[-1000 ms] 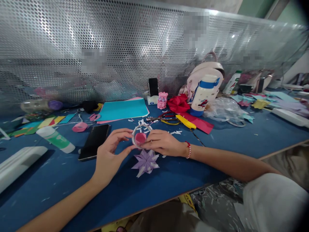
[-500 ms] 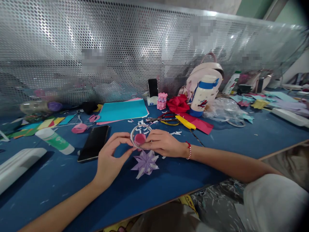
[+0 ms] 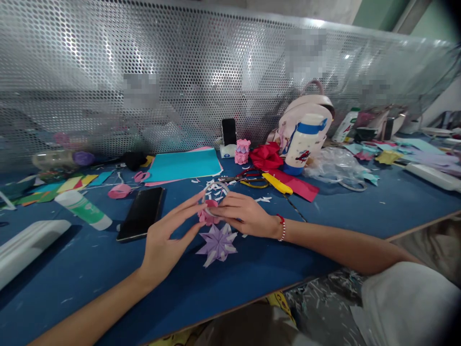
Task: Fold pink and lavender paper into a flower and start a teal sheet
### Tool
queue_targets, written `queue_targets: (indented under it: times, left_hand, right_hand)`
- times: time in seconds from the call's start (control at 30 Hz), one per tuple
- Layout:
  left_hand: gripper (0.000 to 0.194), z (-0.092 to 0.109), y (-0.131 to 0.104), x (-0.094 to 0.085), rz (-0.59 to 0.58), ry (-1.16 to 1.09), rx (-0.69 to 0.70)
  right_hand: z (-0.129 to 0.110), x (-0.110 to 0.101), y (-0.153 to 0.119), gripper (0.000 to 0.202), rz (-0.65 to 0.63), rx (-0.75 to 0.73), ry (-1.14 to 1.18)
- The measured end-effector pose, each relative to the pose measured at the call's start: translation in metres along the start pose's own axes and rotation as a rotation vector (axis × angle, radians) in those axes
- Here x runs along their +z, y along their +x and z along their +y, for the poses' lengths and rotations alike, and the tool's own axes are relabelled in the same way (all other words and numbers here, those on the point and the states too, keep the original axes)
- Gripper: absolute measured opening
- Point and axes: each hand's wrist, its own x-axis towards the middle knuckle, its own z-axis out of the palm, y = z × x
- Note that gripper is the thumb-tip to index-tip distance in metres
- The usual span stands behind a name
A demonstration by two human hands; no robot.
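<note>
A thin whitish ring (image 3: pixel 216 184), perhaps a tape roll, stands tilted between my hands. My right hand (image 3: pixel 248 215) is closed on its right side, fingers pointing left. My left hand (image 3: pixel 173 233) reaches in from the left, its fingertips at the ring's left edge and beside a pink folded-paper piece (image 3: pixel 209 216); the contact is too small to make out. The pink piece sits just behind a purple paper star (image 3: pixel 217 244), which lies on the blue table (image 3: pixel 252 274) with whitish strips on its points.
Left of my hands are a black phone (image 3: pixel 141 214), a glue tube (image 3: pixel 83 209) and a white case (image 3: pixel 30 245). Behind lie blue paper sheets (image 3: pixel 183 165), scissors (image 3: pixel 252 178) and a yellow cutter (image 3: pixel 277 183). A bottle (image 3: pixel 304 144) stands before a backpack (image 3: pixel 293 108).
The ring has shifted slightly right and away from me, tilting and uncovering more of the pink piece. My left fingers have straightened and moved closer to my right hand.
</note>
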Motion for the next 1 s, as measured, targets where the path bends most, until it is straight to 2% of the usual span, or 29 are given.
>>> queue_targets:
  times: [0.13,0.33,0.5,0.67,0.9,1.0]
  left_hand:
    - [0.033,-0.005,0.001,-0.001,-0.008,-0.074,-0.042]
    - [0.025,-0.003,0.014,0.003,-0.096,-0.217,-0.138]
    - [0.021,0.003,0.038,0.015,-0.002,-0.212,-0.154]
    - [0.024,0.006,0.062,0.027,0.02,-0.223,-0.071]
    - [0.028,0.013,0.078,0.033,0.083,-0.213,-0.019]
    - [0.028,0.016,0.083,0.031,0.113,-0.115,0.1]
  right_hand:
    - [-0.001,-0.003,0.003,0.025,0.051,0.072,-0.01]
    - [0.002,-0.011,0.007,0.025,0.085,0.22,0.037]
    - [0.001,-0.017,0.011,0.022,0.098,0.283,0.087]
    - [0.006,-0.021,0.012,0.025,0.205,0.392,0.19]
    - [0.01,-0.032,0.016,0.033,0.286,0.597,0.58]
    - [0.005,-0.034,0.021,0.033,0.335,0.677,0.745]
